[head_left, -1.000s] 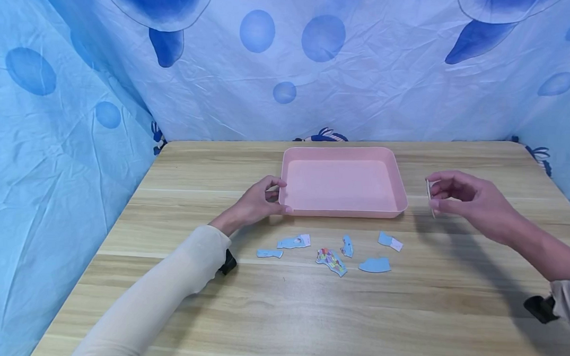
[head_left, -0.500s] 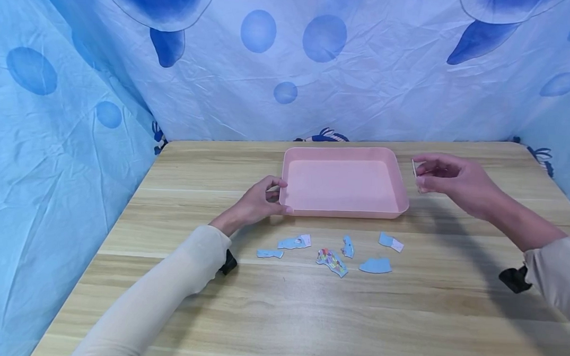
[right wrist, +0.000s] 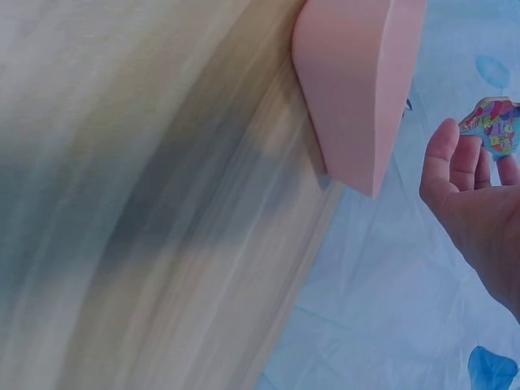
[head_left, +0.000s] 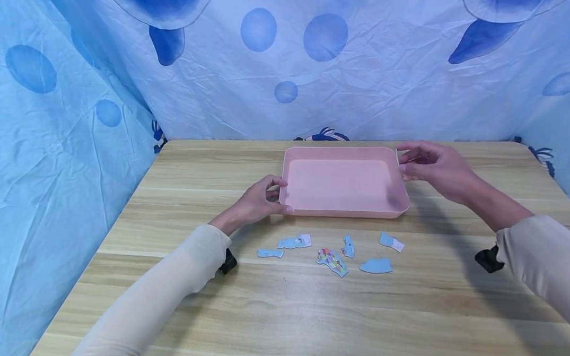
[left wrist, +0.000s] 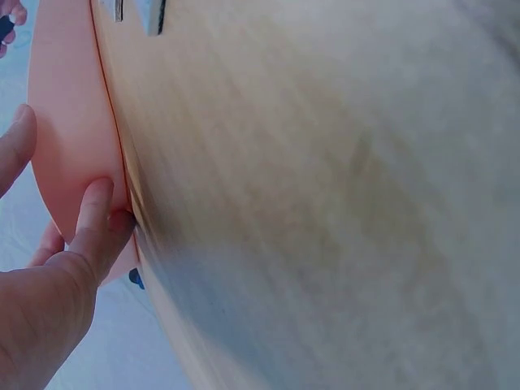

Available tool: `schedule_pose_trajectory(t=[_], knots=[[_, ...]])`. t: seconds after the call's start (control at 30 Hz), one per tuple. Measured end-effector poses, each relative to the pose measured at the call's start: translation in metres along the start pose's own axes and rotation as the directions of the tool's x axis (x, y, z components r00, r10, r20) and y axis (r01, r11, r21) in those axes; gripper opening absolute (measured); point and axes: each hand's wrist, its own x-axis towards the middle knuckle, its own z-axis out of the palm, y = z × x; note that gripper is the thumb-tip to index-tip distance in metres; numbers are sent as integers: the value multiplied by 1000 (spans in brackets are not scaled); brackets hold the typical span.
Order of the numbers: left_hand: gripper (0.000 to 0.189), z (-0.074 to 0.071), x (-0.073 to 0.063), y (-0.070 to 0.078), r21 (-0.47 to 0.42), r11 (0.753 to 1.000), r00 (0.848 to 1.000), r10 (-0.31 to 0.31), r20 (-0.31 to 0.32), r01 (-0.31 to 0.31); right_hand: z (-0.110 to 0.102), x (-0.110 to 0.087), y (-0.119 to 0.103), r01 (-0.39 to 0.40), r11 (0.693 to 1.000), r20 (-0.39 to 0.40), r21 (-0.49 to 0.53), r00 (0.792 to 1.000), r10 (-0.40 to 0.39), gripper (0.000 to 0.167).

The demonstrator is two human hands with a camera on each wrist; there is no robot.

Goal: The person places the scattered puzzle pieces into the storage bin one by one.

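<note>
A pink rectangular tray (head_left: 343,213) lies on the wooden table. My left hand (head_left: 254,200) holds its left end, thumb at the near corner and a finger on the left rim; in the left wrist view the thumb presses the outside of the tray wall. My right hand (head_left: 440,169) pinches a puzzle piece (right wrist: 494,123) with a multicoloured print, shown edge-on in the head view right at the tray's right rim. Several loose jigsaw pieces lie in front of the tray, among them a flowery one (head_left: 332,261) and a plain blue one (head_left: 375,265).
More light-blue pieces lie nearby: one small strip (head_left: 269,253) at the left and one with a pale end (head_left: 391,241) at the right. Behind the wooden table (head_left: 279,316) hangs a blue printed cloth (head_left: 197,100), which also runs down the left side.
My right hand has moved left and away from me with the puzzle piece, from beside the tray to its right rim. My left hand has stayed at the tray.
</note>
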Motion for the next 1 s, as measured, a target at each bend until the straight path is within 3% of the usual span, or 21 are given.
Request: schedule_pose_trajectory(t=[0.47, 0.87, 1.0], knots=[[64, 0, 0, 0, -6, 1000, 1000, -4, -6, 4, 22, 36, -16, -29, 999, 61, 28, 998, 27, 55], [63, 1, 0, -1, -2, 1000, 1000, -2, -1, 2, 40, 65, -29, -102, 994, 123, -41, 987, 106, 59], [62, 1, 1, 0, 3, 1000, 1000, 4, -2, -4, 44, 73, -31, -109, 994, 130, 4, 986, 107, 56]])
